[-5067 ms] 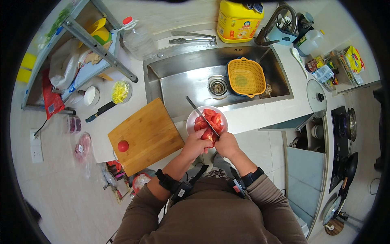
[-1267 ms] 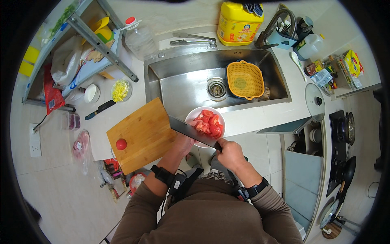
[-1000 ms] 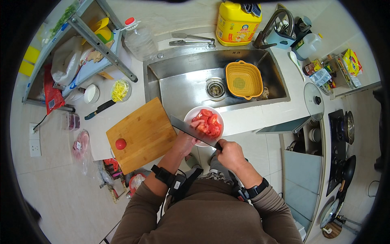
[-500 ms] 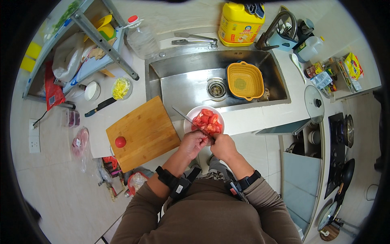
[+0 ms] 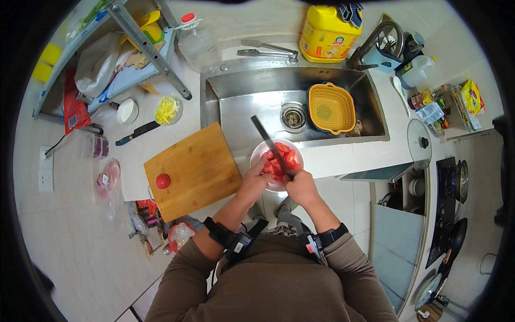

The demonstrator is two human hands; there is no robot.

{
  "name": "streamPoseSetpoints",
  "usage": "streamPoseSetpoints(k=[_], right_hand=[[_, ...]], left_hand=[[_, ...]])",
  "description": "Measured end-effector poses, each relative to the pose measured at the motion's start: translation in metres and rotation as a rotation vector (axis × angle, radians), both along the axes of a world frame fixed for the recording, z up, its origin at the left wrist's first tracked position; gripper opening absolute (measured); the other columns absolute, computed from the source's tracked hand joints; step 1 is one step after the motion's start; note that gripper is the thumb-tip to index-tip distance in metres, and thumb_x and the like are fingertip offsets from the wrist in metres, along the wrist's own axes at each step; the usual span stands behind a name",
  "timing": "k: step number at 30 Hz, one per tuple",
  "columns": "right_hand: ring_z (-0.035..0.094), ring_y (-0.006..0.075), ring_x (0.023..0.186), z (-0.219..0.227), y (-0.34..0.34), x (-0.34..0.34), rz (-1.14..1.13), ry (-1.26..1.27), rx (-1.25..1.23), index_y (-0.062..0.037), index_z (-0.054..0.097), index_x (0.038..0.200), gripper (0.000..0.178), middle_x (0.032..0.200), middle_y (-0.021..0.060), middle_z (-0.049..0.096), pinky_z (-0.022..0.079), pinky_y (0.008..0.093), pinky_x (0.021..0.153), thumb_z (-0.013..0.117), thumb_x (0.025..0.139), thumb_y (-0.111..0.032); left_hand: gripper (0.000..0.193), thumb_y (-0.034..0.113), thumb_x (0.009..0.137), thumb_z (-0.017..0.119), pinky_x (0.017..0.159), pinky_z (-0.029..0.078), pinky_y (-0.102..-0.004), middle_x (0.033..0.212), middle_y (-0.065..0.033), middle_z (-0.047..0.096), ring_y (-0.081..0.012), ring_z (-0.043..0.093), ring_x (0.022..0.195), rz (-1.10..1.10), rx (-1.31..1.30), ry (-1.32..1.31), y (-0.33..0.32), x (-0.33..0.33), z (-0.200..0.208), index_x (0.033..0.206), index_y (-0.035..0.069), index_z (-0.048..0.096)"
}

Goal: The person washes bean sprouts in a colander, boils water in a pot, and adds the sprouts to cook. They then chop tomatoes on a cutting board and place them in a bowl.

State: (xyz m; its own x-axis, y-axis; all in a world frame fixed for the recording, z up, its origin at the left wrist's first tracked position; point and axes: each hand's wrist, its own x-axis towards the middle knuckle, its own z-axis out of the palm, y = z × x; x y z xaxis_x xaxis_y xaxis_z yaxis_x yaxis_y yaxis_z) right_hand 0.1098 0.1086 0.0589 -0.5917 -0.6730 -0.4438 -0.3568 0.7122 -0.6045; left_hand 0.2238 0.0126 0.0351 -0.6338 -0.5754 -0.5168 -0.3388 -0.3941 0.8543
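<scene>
A white bowl (image 5: 300, 166) of cut red tomato pieces (image 5: 276, 170) is in front of me, by the sink's near edge. My right hand (image 5: 302, 188) grips a knife (image 5: 265, 134) at the bowl's near right side. Its dark blade slants across the bowl, the tip pointing far left over the sink. My left hand (image 5: 254, 183) is at the bowl's left rim, fingers stretched over the tomato pieces; whether a piece is between them is not clear. Left of it a wooden cutting board (image 5: 201, 166) bears a red tomato piece (image 5: 163, 181), rounded side up.
Beyond the bowl lies the steel sink (image 5: 241, 115) with a yellow basket (image 5: 331, 107). A second knife (image 5: 138, 133) lies beside a bowl of yellow shreds (image 5: 168, 110). A metal shelf (image 5: 150, 51) stands far left. A cabinet door (image 5: 378, 173) stands ajar on the right.
My hands have come apart, the left reaching forward over the bowl's left side. The knife has swung steeper over the bowl. The whole view has shifted slightly.
</scene>
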Motion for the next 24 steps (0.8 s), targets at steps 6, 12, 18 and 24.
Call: streamPoseSetpoints(k=[6,12,18,24], right_hand=[[0.062,0.0365,0.069,0.024,0.015,-0.008,-0.038,0.023,-0.103,0.0043,0.063,0.091,0.025,0.07,0.024,0.061,0.048,0.0388,0.065,0.058,0.08,-0.018],[0.061,0.0372,0.072,0.02,0.014,-0.004,-0.012,-0.045,-0.031,0.0038,0.063,0.088,0.022,0.075,0.0261,0.06,0.048,0.0405,0.067,0.055,0.082,-0.015],[0.054,0.0167,0.05,0.038,0.016,-0.001,-0.19,-0.233,-0.098,0.0044,0.061,0.077,0.023,0.053,0.0098,0.054,0.043,0.0324,0.051,0.056,0.084,-0.016],[0.051,0.0159,0.048,0.047,0.008,0.003,-0.139,-0.158,-0.134,0.0049,0.061,0.076,0.022,0.052,0.0081,0.053,0.041,0.0315,0.049,0.056,0.083,-0.015]], left_hand=[[0.052,0.003,0.083,0.049,0.07,0.05,-0.0261,0.127,-0.0118,0.047,-0.0146,0.056,0.091,-0.112,0.008,0.135,-0.013,0.001,0.001,0.134,0.005,0.039],[0.038,0.008,0.086,0.05,0.06,0.05,-0.0249,0.116,-0.0079,0.056,-0.0129,0.058,0.086,-0.114,-0.096,0.083,-0.021,0.006,0.009,0.123,0.002,0.05],[0.031,0.012,0.081,0.057,0.063,0.049,-0.029,0.09,-0.0084,0.063,-0.0156,0.057,0.065,0.195,-0.622,-0.086,-0.073,0.078,-0.023,0.112,0.007,0.058],[0.043,0.018,0.067,0.069,0.089,0.041,-0.0402,0.106,-0.0183,0.053,-0.0339,0.049,0.101,0.331,-1.193,-0.898,-0.132,0.211,-0.031,0.108,0.008,0.059]])
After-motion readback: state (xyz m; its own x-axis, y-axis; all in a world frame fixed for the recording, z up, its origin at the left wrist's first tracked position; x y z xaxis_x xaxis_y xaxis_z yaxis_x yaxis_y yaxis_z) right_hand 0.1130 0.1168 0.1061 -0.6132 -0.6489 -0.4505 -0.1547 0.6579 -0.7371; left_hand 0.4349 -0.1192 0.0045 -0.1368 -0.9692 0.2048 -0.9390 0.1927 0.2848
